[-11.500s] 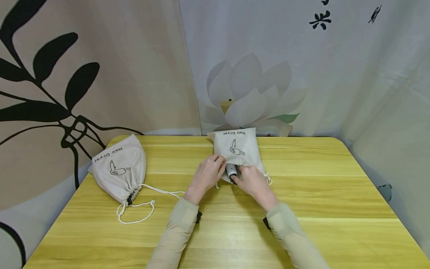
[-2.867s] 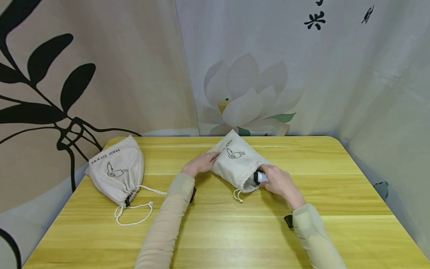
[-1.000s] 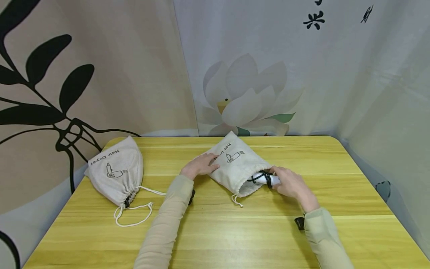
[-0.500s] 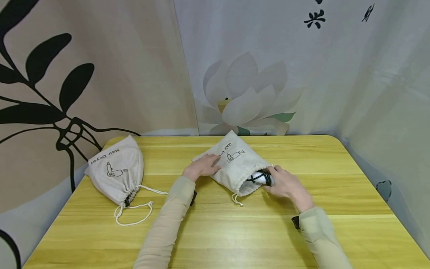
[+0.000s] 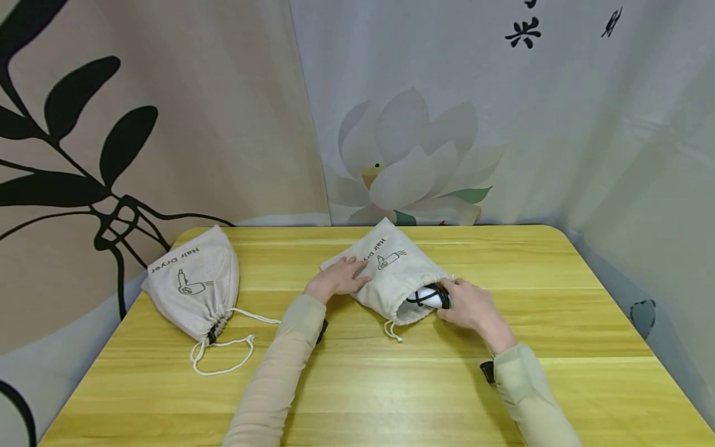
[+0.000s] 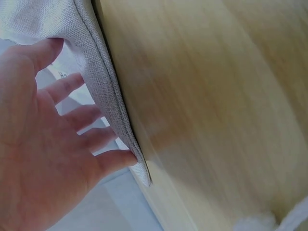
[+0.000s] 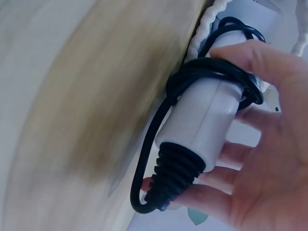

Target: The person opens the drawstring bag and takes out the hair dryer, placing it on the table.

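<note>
A hair dryer [image 7: 197, 120], its white handle wrapped in black cord [image 7: 211, 70], is gripped between thumb and fingers of the right hand [image 5: 471, 305], partly inside a drawstring bag's [image 5: 382, 287] open mouth. The bag's side is touched by the left hand [image 5: 337, 279], fingers spread. Another drawstring bag [image 5: 197, 273], gathered closed, is supported by the worktop [image 5: 391, 391].

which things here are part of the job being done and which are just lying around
In the job:
- open bag
- white handle, at the bag's mouth
- black cord, wound round the handle
- left hand, touching the bag
- right hand, holding the handle

Just there:
- gathered bag, untouched at the left
- curtain, behind
</note>
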Demonstrator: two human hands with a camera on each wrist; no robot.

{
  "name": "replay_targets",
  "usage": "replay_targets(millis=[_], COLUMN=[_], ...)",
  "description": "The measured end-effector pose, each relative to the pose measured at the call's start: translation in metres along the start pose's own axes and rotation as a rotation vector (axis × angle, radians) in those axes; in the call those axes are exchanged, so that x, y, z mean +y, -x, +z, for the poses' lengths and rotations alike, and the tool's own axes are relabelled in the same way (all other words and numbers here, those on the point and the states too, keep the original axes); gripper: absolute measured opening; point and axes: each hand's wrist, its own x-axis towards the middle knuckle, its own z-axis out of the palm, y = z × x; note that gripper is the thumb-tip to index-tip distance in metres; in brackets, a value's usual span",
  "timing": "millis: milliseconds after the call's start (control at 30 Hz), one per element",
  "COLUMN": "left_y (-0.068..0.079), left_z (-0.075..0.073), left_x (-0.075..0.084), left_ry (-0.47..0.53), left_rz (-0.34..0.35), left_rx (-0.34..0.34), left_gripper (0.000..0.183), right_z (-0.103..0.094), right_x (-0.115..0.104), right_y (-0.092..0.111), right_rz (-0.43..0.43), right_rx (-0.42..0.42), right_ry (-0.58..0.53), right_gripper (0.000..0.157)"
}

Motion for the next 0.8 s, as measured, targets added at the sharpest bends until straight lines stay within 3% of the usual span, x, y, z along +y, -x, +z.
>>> replay_targets(millis=[400, 800], left_y=[0.003, 0.007], left_z=[0.001, 0.0], left_x=[-0.001, 0.001], left_ry=[0.0, 0.01], left_rz=[-0.031, -0.046], left_rx=[0.001, -0.01], left_gripper=[0.062, 0.068], right_z=[0.001, 0.0], right_x=[0.008, 0.015], right_y=[0.001, 0.003], right_rz=[-0.016, -0.009], right_rx=[0.043, 0.026], right_ry=[-0.024, -0.027], right_gripper=[0.063, 0.064])
